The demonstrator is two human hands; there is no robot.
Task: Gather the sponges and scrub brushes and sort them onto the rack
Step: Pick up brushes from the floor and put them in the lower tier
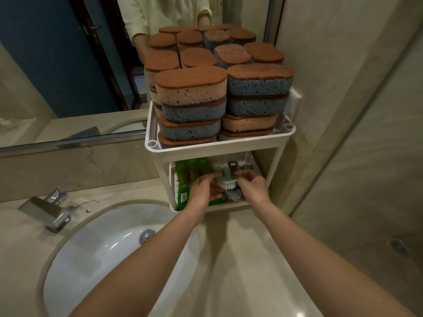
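Observation:
A white two-tier rack [219,146] stands on the counter against the mirror. Its top tray holds two tall stacks of sponges [258,86] with brown scouring tops and blue or orange bodies. On the lower shelf, my left hand [204,187] and my right hand [253,185] both hold a pale green scrub brush [225,181] with white bristles. A second brush [234,195] lies just below it, and more brush handles [232,167] stand behind. Green packaged sponges [190,171] fill the shelf's left side.
A white oval sink [109,245] with a chrome drain lies below left, and a chrome faucet [45,208] sits at its left. The mirror behind the rack reflects the sponges and a person. A beige tiled wall closes the right side.

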